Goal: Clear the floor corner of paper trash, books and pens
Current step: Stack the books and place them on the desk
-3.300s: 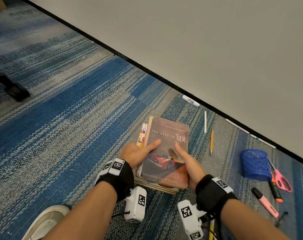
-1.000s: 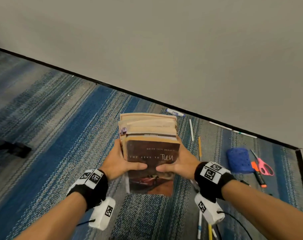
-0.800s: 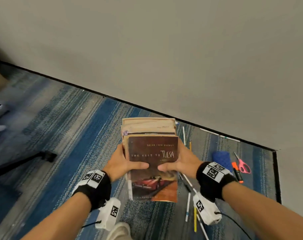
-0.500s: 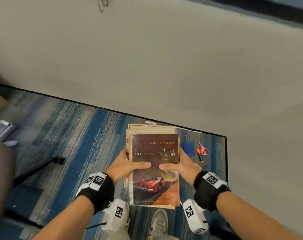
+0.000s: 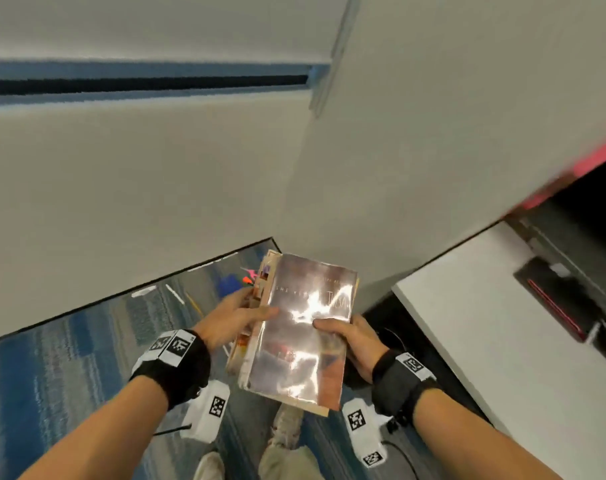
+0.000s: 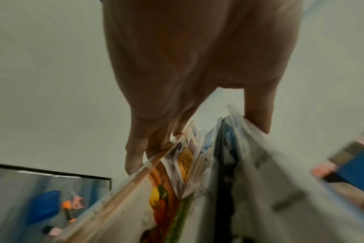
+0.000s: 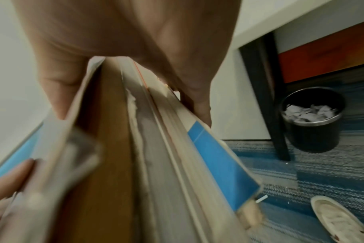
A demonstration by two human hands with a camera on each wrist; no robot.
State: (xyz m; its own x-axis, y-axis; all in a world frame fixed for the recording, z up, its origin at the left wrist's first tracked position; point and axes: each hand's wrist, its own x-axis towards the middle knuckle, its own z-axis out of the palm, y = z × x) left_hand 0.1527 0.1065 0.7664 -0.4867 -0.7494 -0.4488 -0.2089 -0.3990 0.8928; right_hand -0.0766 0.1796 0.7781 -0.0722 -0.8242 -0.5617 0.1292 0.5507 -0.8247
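Observation:
I hold a stack of books (image 5: 301, 334) high above the carpet, its glossy top cover glaring under the light. My left hand (image 5: 239, 317) grips the stack's left side, thumb on the cover and fingers underneath (image 6: 135, 157). My right hand (image 5: 343, 337) grips the right side, thumb on top and fingers below (image 7: 197, 105). The page edges of the books (image 7: 156, 148) fill the right wrist view. Down in the floor corner lie a blue pen cup (image 6: 44, 205), an orange marker (image 6: 68, 208), pink scissors (image 5: 251, 271) and several pens (image 5: 175, 294).
A white desk (image 5: 502, 358) stands at the right with a dark device (image 5: 564, 296) on it. Under it a black bin (image 7: 311, 120) holds crumpled paper beside a black desk leg (image 7: 270, 98). My shoes (image 5: 287, 424) stand on blue striped carpet; grey walls meet ahead.
I have stood up and turned right with the stack held in both hands. The floor corner dropped away to the left, and the desk came into view.

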